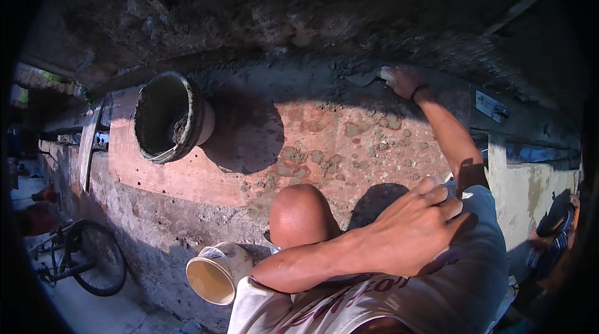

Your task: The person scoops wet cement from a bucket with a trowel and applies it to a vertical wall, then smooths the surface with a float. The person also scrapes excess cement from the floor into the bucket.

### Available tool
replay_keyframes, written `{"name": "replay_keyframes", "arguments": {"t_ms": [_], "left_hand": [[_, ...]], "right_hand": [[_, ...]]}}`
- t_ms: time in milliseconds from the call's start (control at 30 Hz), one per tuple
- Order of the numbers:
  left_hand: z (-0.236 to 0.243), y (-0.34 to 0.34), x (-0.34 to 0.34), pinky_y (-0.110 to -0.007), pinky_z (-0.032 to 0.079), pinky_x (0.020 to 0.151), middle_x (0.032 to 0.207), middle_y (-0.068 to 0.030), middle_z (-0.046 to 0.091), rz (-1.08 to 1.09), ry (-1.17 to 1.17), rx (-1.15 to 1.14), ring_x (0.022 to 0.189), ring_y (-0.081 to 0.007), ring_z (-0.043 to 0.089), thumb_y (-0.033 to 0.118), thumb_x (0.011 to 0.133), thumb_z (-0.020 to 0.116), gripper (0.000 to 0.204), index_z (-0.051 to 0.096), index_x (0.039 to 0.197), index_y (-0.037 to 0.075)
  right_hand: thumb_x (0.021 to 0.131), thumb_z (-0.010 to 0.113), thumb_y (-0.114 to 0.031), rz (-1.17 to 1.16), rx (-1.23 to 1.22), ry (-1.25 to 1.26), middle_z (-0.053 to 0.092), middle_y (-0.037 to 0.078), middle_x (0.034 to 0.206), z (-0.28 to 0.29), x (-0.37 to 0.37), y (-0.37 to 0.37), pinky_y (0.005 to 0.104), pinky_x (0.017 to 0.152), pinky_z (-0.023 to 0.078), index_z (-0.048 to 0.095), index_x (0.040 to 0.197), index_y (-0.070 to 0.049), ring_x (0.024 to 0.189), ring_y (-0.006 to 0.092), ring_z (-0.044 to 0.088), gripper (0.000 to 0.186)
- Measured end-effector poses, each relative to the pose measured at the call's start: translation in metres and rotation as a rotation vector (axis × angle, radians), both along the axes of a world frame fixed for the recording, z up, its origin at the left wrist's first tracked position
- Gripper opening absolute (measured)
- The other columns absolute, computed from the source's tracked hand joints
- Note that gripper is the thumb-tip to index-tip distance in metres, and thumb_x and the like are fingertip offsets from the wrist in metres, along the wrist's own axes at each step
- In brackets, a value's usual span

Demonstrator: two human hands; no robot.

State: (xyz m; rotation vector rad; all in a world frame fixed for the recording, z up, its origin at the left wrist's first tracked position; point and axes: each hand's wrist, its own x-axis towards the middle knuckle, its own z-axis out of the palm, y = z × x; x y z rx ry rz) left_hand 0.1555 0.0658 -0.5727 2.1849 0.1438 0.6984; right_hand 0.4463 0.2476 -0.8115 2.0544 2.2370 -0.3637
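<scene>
My right hand (404, 81), with a dark bracelet at its wrist, reaches far out at the upper right. It is closed on the pale handle of a trowel (362, 79), whose grey blade lies against wet mortar (312, 78) along the wall's foot. My left arm crosses my chest. My left hand (430, 215) is closed at my right shirt sleeve (477, 200), its fingers curled at the cloth. Left of the trowel, a large dark bucket (206, 123) with a mortar-caked rim leans toward me on a reddish board (231, 187).
Mortar splatters (331, 162) dot the board. A small cream bucket (240, 262) stands near my bent knee (301, 212). A flat metal tool (491, 106) lies at right. Below the ledge at left stands a bicycle (93, 259); another person (555, 234) is at the far right.
</scene>
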Motion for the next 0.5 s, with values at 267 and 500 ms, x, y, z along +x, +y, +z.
{"name": "replay_keyframes", "arguments": {"t_ms": [267,500], "left_hand": [[0.000,-0.008,0.001,-0.039,0.037,0.088,0.095,-0.0129,0.063,-0.073,0.021,0.079,0.093,-0.0280,0.057,0.021,0.069,0.065,0.040,0.065,0.103,0.000],[0.006,-0.011,-0.006,-0.040,0.037,0.086,0.089,-0.0159,0.062,-0.108,0.022,-0.117,0.093,-0.0316,0.058,0.020,0.073,0.063,0.030,0.062,0.097,0.002]], "right_hand": [[0.089,0.060,-0.026,-0.005,0.113,0.002,0.062,0.018,0.122,-0.001,-0.001,-0.010,0.0483,0.099,0.044,0.051,0.137,-0.016,0.112,0.0375,0.057,0.050],[0.086,0.064,-0.025,0.034,0.213,0.018,0.061,0.016,0.123,0.068,-0.041,-0.007,0.0457,0.097,0.046,0.054,0.134,-0.016,0.114,0.0351,0.056,0.050]]}}
